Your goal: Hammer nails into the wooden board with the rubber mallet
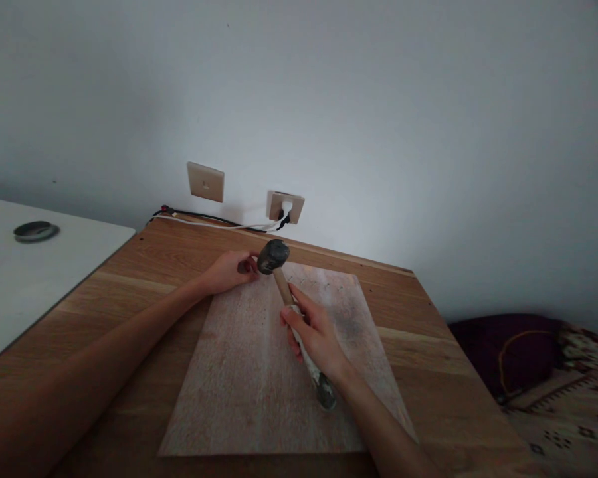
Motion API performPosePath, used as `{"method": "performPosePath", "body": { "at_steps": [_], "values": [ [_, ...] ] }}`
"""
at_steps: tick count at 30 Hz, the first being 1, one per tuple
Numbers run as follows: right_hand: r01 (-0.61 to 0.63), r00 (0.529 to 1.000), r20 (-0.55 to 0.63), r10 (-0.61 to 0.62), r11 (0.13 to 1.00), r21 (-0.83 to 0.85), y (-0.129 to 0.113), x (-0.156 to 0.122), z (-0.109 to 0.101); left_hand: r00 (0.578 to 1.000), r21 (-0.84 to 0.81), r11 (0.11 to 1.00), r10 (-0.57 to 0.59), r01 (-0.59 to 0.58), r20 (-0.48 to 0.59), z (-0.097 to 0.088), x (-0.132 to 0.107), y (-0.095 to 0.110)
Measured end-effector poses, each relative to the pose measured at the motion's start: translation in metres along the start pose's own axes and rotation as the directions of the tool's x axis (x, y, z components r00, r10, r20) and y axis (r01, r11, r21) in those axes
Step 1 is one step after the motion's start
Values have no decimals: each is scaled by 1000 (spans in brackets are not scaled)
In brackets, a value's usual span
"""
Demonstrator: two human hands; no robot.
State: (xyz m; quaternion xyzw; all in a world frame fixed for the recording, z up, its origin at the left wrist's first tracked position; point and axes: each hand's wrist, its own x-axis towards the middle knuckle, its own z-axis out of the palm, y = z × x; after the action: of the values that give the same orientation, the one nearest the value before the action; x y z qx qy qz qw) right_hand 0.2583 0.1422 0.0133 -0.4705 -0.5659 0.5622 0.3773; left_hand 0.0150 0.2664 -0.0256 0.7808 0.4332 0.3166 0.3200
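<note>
My right hand point(313, 326) is closed round the handle of a hammer point(274, 255) with a thick dark head and a wooden handle wrapped in worn white. Its head is up and tilted over the far left part of a pale wooden board point(259, 392). At that far edge my left hand point(234, 271) rests with curled, pinched fingers, just left of the hammer head. Whatever is between those fingertips is hidden or too small to make out. A few thin, nail-like bits point(327, 285) show along the board's far edge.
The board lies on a wooden table point(413, 372) against a wall. Cables point(219, 222) run along the back to a wall socket point(286, 206). A white surface point(50, 279) with a round dark lid-like thing point(34, 231) is at left. Patterned fabric point(568, 405) lies at right.
</note>
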Motion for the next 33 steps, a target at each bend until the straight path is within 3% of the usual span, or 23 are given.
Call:
{"method": "performPosePath", "body": {
  "at_steps": [10,16,21,24,27,30,33],
  "values": [
    [23,999,28,-21,996,-87,12,3,6,1000,-100,995,3,-3,0,2,3,-9],
    [-29,999,29,28,1000,8,6,4,8,1000,-70,997,-7,7,0,1,2,-7],
    [-15,990,-132,50,966,258,2,-30,6,999,-86,996,-20,24,50,-1,1,-5],
    [-27,974,-208,88,960,280,11,-62,-3,998,-28,999,-27,28,58,-5,1,0],
    [-59,960,-258,104,983,175,25,-82,-12,1000,43,999,-15,14,21,-10,2,17],
    [-58,939,-341,47,998,-23,34,-84,-13,1000,149,989,15,-12,-18,-10,-4,50],
    [-79,957,-291,-13,951,-300,31,-75,-7,994,332,941,32,-65,103,-4,-21,90]
  ]
}}
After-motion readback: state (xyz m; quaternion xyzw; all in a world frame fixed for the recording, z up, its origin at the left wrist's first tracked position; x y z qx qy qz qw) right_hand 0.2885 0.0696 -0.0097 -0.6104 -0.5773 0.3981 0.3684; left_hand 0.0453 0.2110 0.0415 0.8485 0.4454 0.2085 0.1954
